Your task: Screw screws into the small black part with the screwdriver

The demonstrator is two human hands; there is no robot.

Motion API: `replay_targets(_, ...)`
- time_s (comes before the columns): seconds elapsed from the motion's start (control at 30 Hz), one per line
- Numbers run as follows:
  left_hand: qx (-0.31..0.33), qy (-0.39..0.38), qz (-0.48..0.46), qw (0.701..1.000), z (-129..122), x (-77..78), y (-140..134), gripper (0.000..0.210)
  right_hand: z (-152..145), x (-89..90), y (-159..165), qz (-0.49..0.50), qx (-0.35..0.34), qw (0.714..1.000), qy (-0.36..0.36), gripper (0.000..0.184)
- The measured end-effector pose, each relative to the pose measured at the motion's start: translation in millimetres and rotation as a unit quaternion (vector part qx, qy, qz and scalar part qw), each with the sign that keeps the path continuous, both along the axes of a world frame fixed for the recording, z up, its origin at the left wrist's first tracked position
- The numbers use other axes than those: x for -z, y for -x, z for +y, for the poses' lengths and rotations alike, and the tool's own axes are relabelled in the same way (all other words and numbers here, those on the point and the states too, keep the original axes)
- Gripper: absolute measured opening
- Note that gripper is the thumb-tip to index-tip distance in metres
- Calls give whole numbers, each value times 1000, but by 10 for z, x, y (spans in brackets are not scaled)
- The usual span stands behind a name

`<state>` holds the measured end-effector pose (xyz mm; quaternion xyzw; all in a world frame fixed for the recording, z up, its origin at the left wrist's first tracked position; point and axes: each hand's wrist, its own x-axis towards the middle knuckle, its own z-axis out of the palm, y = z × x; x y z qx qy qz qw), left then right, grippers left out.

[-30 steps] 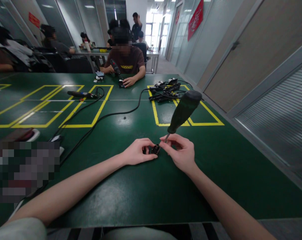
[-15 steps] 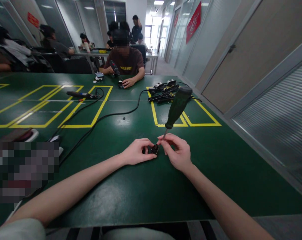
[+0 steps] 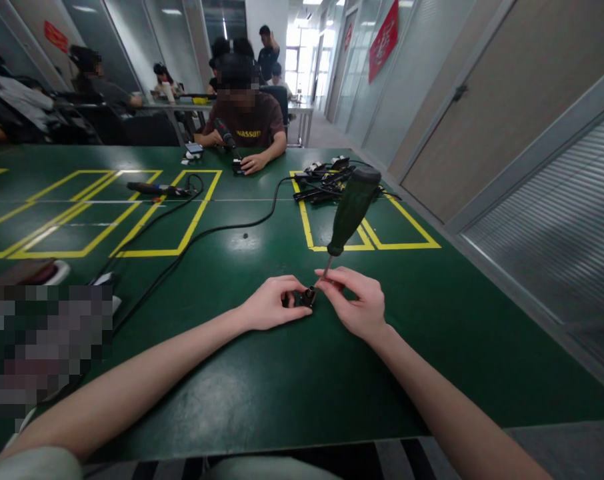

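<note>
On the green table (image 3: 262, 373), my left hand (image 3: 275, 303) pinches a small dark cylindrical part (image 3: 309, 296) between thumb and fingers. What kind of part it is, I cannot make out. Just right of it, my right hand (image 3: 358, 300) grips the thin metal shaft of a screwdriver (image 3: 351, 207) low down, near its tip. The screwdriver's thick dark green handle leans up and to the right, above the fingers. Its tip is beside the part's upper edge; whether they touch is too small to tell.
A bundle of black cables and devices (image 3: 327, 181) lies ahead, with a black cord (image 3: 222, 229) running left from it. An electric screwdriver (image 3: 157, 189) rests farther left within yellow tape lines. Across the table sits a co-worker (image 3: 249, 123) holding a power tool (image 3: 225, 135).
The screwdriver tip has drawn slightly away from the dark part, and the right hand has shifted a little to the right. My left hand keeps its pinch. The view has moved slightly.
</note>
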<state>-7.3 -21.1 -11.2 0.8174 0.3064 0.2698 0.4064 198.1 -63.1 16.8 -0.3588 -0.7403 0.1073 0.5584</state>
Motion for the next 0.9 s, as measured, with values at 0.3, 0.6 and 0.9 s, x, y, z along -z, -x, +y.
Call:
replay_targets(0.3, 2, -13, 10, 1000, 3, 4, 10, 26, 11, 32, 39, 15, -21, 1000, 5, 22)
replay_targets(0.6, 7, -25, 8, 1000, -2, -24, 14, 25, 17, 54, 51, 32, -19, 999, 35, 6)
replay_targets(0.9, 4, -9, 13, 1000, -12, -25, 14, 29, -36, 17, 48, 44, -8, 997, 59, 17)
